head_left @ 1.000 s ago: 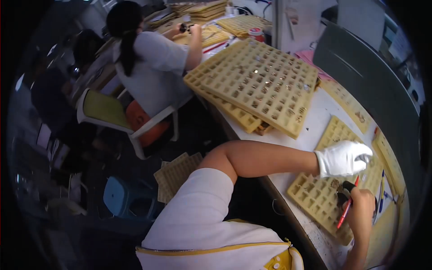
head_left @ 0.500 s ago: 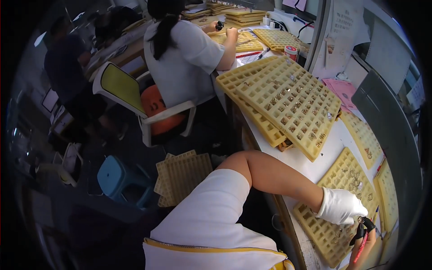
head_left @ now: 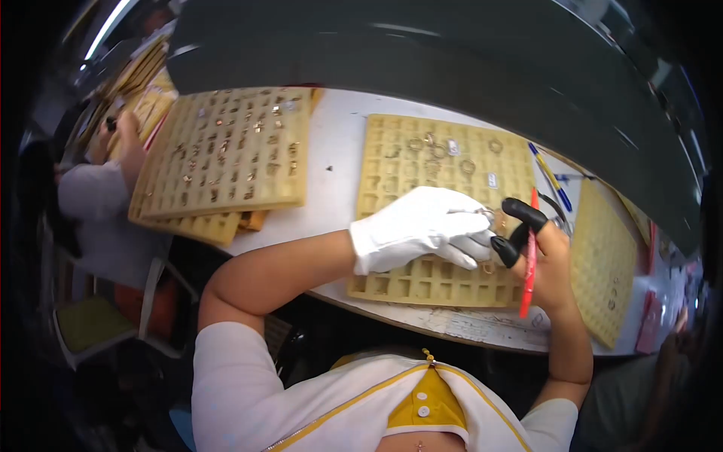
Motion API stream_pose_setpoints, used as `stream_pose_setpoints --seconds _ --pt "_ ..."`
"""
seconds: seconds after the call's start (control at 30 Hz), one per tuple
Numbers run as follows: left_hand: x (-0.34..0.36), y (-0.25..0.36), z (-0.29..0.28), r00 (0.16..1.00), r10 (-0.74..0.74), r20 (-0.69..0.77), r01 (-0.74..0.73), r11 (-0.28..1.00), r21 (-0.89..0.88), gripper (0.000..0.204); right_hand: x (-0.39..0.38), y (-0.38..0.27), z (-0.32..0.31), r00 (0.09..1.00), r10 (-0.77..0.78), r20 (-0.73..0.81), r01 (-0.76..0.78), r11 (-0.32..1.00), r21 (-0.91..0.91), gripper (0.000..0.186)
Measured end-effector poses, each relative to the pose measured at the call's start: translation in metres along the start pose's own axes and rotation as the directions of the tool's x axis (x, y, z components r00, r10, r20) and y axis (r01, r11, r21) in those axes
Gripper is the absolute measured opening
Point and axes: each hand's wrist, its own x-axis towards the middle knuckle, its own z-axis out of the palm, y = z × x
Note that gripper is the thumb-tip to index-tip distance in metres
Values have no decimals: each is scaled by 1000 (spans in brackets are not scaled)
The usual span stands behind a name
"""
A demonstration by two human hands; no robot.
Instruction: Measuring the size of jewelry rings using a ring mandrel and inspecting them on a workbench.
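My left hand (head_left: 425, 230), in a white glove, is closed with its fingertips around a small shiny metal piece (head_left: 488, 217) that looks like a ring. Facing it is my right hand (head_left: 546, 260), black finger cots on several fingers. A slim red pen-like tool (head_left: 529, 267) is tucked in that hand, and its black-capped fingertips come close to the ring; whether they touch it I cannot tell. Both hands are over a yellow tray of small square compartments (head_left: 392, 288). Gold-coloured rings (head_left: 437, 151) and small white tags (head_left: 453, 147) lie in the tray's far part.
At left, stacked yellow trays (head_left: 294, 177) hold small jewellery pieces. Another tray (head_left: 602, 260) lies at right, near a blue-and-yellow pen (head_left: 551, 177). A dark panel (head_left: 422, 56) spans the table's far side. A co-worker (head_left: 98, 196) sits at far left.
The view has swung right and down toward the table, so both hands now appear nearer the middle. My left hand still holds its fingertips close to the right, which keeps the red tool.
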Motion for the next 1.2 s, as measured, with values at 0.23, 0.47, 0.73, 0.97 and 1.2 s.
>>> stream_pose_setpoints --seconds 0.23,0.47,0.73,0.97,1.2 --pt "2 -8 6 999 -45 -11 45 999 8 36 -4 4 0 984 -175 17 175 983 -57 62" --pt "2 -7 12 996 -92 -16 91 995 -30 36 -10 9 4 995 -96 0 96 993 65 54" --pt "-2 -2 13 998 -64 -11 64 995 79 43 -8 5 7 997 61 47 -70 973 219 45" --pt "2 -1 12 987 -76 -139 118 937 329 29 -11 13 9 970 -241 16 241 971 15 59" --pt "0 -3 12 993 -105 -48 107 993 41 37 -7 5 4 960 -278 -15 274 953 -127 54"
